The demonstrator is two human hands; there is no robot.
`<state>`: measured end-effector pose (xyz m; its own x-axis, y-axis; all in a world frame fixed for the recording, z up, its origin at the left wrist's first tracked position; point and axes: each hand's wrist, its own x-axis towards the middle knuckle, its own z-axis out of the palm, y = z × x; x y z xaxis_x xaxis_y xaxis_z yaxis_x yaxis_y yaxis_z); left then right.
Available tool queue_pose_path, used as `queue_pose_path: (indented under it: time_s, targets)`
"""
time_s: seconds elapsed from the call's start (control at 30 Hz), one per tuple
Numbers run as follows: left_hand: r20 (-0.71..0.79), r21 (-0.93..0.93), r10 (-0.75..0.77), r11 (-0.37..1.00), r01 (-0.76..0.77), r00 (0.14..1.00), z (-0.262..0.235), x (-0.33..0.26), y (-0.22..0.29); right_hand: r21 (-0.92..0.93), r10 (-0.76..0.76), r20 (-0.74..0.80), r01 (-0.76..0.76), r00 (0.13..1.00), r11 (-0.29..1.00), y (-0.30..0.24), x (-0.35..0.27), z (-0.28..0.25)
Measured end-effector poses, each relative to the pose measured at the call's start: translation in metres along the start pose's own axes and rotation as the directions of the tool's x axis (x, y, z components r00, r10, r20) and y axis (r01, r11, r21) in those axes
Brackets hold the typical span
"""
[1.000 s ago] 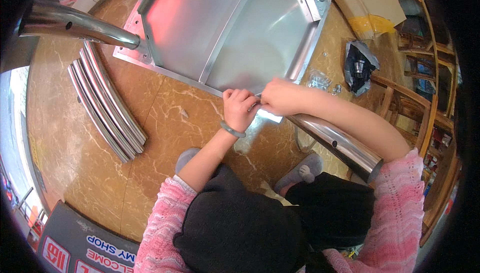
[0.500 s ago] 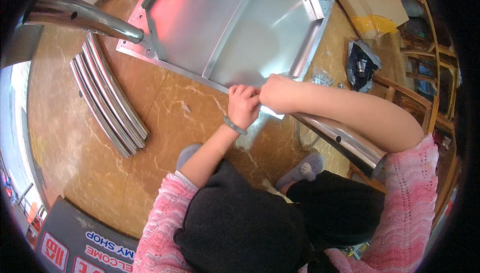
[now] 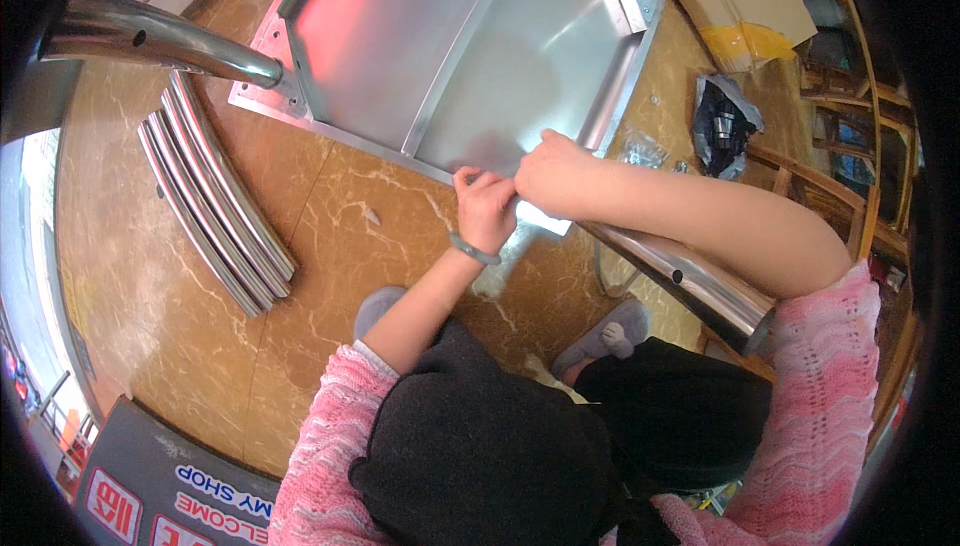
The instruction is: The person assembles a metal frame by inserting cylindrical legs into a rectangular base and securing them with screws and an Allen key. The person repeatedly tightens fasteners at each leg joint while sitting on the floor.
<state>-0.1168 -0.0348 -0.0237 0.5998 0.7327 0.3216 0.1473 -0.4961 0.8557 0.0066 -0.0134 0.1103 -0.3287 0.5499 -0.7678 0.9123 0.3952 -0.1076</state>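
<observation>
A large curved sheet-metal panel (image 3: 440, 56) with shiny tube legs lies on the brown marble floor. My left hand (image 3: 486, 208), a green bangle on its wrist, is closed at the panel's near edge. My right hand (image 3: 552, 172) presses against the same edge right beside it, fingers curled. Both hands touch each other at the near right corner. What the fingers pinch is hidden. One chrome tube (image 3: 690, 281) runs under my right forearm.
A stack of curved chrome strips (image 3: 215, 211) lies on the floor at left. A black bag of parts (image 3: 722, 121) and small clear bags (image 3: 640, 151) sit at right, near wooden furniture (image 3: 830, 196). A mat (image 3: 170, 486) lies at lower left. My slippered feet (image 3: 610, 331) are below.
Both hands stay together at the panel's near edge; the view has shifted slightly, and my right forearm has dropped lower across the chrome tube.
</observation>
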Motion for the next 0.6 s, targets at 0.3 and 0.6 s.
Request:
queue_pose_path:
  time_s: [0.3,0.6]
  targets:
    - [0.077,0.032,0.046,0.998,-0.049,0.996,-0.001,0.0,-0.002,-0.257,-0.356,0.043,0.354,0.934,0.899,-0.003,0.004,-0.01]
    - [-0.011,-0.106,-0.044,0.993,0.043,0.999,-0.001,-0.001,-0.003,0.358,0.102,-0.006,-0.093,0.995,0.929,0.011,0.011,0.014]
